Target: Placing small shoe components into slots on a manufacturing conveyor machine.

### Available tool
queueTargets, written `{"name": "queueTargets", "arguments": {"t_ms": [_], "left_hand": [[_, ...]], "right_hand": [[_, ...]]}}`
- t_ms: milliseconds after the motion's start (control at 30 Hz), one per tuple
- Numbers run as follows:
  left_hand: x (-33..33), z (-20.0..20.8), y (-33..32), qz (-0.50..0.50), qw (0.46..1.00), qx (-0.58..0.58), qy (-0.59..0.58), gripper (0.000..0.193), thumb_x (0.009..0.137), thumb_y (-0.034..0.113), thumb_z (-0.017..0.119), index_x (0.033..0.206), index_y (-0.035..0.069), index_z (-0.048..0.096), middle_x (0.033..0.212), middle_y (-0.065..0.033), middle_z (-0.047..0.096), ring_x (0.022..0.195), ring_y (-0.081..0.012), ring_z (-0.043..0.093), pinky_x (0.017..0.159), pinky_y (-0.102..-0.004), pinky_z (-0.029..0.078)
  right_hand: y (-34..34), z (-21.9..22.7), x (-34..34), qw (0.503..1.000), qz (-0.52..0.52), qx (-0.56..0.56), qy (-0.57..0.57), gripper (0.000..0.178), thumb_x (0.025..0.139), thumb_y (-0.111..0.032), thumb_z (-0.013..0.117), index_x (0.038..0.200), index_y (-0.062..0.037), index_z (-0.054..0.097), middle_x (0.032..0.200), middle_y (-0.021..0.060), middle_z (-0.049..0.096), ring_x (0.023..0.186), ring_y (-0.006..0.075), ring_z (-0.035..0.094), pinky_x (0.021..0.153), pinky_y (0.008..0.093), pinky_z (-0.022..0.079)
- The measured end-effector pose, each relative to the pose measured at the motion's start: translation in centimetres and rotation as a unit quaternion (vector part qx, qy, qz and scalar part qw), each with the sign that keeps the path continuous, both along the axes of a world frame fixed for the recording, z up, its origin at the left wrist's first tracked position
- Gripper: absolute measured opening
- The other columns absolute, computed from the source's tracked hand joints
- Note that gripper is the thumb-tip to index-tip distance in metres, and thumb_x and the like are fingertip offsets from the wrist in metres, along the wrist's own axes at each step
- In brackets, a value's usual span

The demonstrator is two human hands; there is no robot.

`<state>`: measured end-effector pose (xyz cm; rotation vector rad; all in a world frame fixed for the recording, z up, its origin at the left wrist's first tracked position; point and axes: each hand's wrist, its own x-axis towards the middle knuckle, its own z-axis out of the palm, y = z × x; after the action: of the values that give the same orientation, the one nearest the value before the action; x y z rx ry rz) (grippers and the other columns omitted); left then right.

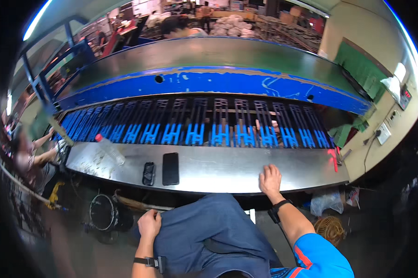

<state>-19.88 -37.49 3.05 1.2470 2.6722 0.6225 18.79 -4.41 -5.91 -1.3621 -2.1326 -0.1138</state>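
Pale sacks (232,26) far behind, red-capped bottle (111,151) left, wall socket (383,133) right.

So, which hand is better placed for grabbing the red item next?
Probably the right hand: it's on the metal bench, nearer the red item, while the left hand is off the bench.

Here's the right hand (270,180) at four o'clock, fingers bent, resting on the steel ledge (218,173)! Down at seven, the left hand (149,224) sits loosely curled at the trousered leg (185,227). Over to eight, a black phone (170,168) lies flat, a small black object (148,173) just beside it. A clear, red-capped bottle (111,151) lies at nine, a red-handled tool (333,160) out at three, and a long blue beam (218,82) stretches across twelve.
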Motion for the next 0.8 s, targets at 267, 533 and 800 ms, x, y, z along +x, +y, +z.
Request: {"name": "queueTargets", "arguments": {"t_ms": [267,533,800], "left_hand": [[0.8,-0.3,2.2,-0.033,0.999,0.004,0.005,0.022,0.084,0.025,0.062,0.092,0.007,0.071,0.089,-0.0169,0.07,0.085,-0.0367,0.067,0.079,-0.046,0.052],[5.6,-1.3,8.9,-0.145,0.986,0.075,0.027,0.018,0.083,0.023,0.063,0.086,0.006,0.069,0.084,-0.0145,0.07,0.079,-0.0345,0.067,0.075,-0.0456,0.053],[10.2,-3.6,12.9,-0.233,0.967,0.088,0.059,0.018,0.082,0.023,0.062,0.084,0.005,0.069,0.081,-0.0169,0.069,0.078,-0.0349,0.067,0.077,-0.0457,0.051]], "right_hand": [[-0.4,0.7,0.4,0.999,-0.008,-0.035,-0.006,0.044,0.087,-0.026,0.058,0.124,-0.0034,0.054,0.132,0.0225,0.048,0.126,0.0397,0.042,0.102,0.0525,0.034],[-0.3,0.7,0.8,0.998,-0.008,-0.055,-0.007,0.05,0.086,-0.033,0.059,0.126,-0.0017,0.054,0.133,0.025,0.045,0.129,0.0418,0.037,0.104,0.0543,0.03],[0.8,3.7,2.9,0.931,0.052,-0.36,0.004,0.066,0.092,-0.054,0.053,0.135,-0.0044,0.053,0.146,0.0216,0.041,0.138,0.0381,0.033,0.114,0.0463,0.027]]}}
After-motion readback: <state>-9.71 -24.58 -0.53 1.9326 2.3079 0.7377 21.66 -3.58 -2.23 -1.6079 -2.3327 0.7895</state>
